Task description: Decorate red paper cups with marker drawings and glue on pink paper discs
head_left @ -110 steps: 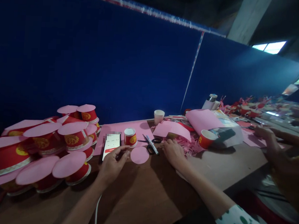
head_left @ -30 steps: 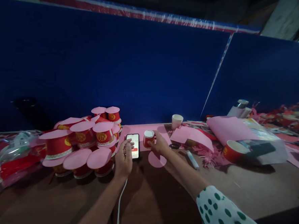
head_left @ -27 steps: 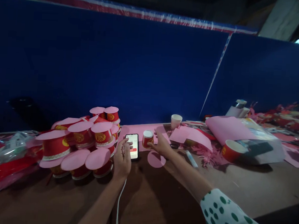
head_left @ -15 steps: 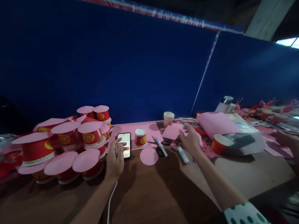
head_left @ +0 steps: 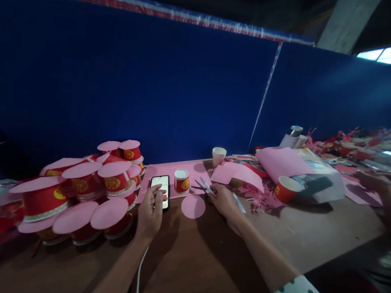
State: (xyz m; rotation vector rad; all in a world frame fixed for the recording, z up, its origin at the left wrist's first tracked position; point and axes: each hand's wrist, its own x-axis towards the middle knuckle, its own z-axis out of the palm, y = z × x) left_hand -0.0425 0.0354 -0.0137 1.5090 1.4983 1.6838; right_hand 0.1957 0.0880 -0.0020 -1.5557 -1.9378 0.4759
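Black smartphone (head_left: 161, 180), screen lit, face up, partly upon pink paper sheet (head_left: 163, 168), scissors (head_left: 198, 188), blades parted, handles mostly hidden, slim pale stick (head_left: 204, 182) by blades

matt paper disc (head_left: 193, 207); glossy phone screen (head_left: 161, 180); smooth cup (head_left: 182, 182); wood-look table (head_left: 195, 257)

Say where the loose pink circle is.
In the head view, the pink circle lies between left hand and right hand, just in front of the nearest red cup.
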